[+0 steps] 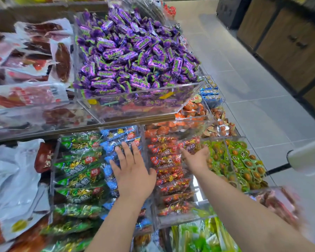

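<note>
My left hand (133, 171) lies flat with fingers spread on the blue snack packets (120, 137) in the middle compartment of a clear divided bin (180, 218). My right hand (198, 158) reaches over the red snack packets (169, 171) in the compartment to the right. Its fingertips pinch one red packet (190, 144), lifted slightly above the pile near the divider. Green snack packets (78, 171) fill the compartment to the left of my left hand.
A clear bin of purple wrapped candies (135, 51) stands on the shelf above. Orange-wrapped items (189, 113) and green egg packs (244, 164) lie to the right, sausage bags (25, 60) to the left. A white roll (307, 157) juts in at right. Tiled aisle floor (253, 88) beyond.
</note>
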{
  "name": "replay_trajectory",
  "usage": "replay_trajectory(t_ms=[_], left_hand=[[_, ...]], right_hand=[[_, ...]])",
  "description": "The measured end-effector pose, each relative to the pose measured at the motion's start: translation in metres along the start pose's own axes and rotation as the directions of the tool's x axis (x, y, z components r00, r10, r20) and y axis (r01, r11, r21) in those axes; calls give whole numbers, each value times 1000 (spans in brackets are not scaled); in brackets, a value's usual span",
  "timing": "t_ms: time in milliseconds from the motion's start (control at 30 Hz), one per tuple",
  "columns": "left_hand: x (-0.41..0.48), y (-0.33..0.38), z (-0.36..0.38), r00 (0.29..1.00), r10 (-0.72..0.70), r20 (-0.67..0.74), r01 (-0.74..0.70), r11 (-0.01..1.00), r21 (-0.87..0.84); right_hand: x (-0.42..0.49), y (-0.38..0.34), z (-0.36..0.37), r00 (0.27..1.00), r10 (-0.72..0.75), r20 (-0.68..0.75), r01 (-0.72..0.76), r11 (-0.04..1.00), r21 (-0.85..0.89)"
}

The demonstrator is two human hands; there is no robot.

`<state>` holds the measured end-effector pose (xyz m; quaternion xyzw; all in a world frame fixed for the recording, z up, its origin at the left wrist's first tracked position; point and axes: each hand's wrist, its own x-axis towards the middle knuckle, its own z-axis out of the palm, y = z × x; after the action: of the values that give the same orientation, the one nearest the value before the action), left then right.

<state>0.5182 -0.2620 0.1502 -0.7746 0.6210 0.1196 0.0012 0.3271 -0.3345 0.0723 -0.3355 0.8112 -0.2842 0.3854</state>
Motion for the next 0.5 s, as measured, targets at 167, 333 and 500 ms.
replay_trajectory(t_ms=[167, 333, 500], left_hand=[[0, 1, -3, 1000, -6, 23, 6, 1000, 16], [0, 0, 0, 1000, -8, 8, 8, 1000, 11], [0, -1, 3, 1000, -15, -7, 15, 1000, 19]], right_hand=[[19, -14, 6, 999, 38, -29, -38, 999, -1], [26, -35, 20, 956, 267, -121, -251, 958, 137], [28, -15, 17, 985, 168, -27, -153, 947, 284]])
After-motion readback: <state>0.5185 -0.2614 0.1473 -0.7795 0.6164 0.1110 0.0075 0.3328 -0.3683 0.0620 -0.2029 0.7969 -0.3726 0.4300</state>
